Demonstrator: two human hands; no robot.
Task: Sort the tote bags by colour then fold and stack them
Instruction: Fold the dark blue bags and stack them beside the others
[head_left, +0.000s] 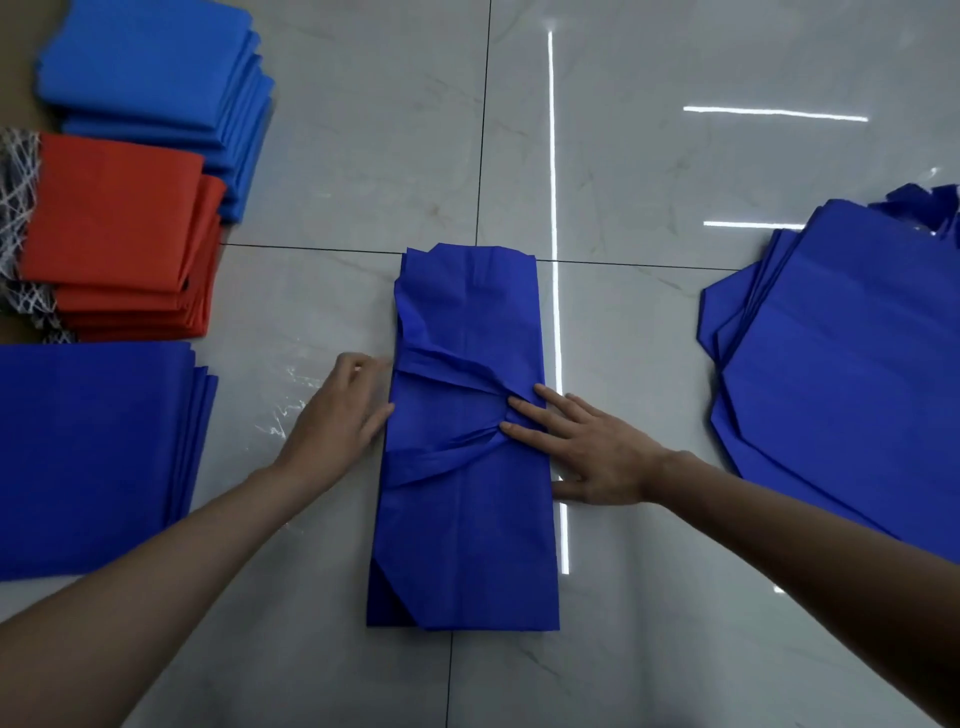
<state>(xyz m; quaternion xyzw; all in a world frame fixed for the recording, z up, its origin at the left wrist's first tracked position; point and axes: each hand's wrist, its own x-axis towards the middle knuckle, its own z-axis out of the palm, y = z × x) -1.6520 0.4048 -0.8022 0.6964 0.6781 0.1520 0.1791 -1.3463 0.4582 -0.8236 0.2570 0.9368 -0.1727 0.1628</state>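
Note:
A dark blue tote bag lies in the middle of the floor, folded into a long narrow strip with its handles creased across the middle. My right hand rests flat on its right edge, fingers spread over the handles. My left hand touches the strip's left edge with fingers loosely curled. At the left lie three folded stacks: light blue, red and dark blue. A pile of unfolded dark blue bags lies at the right.
The floor is glossy grey tile with dark joints and bright light reflections. A dark patterned mat shows at the left edge, behind the red stack.

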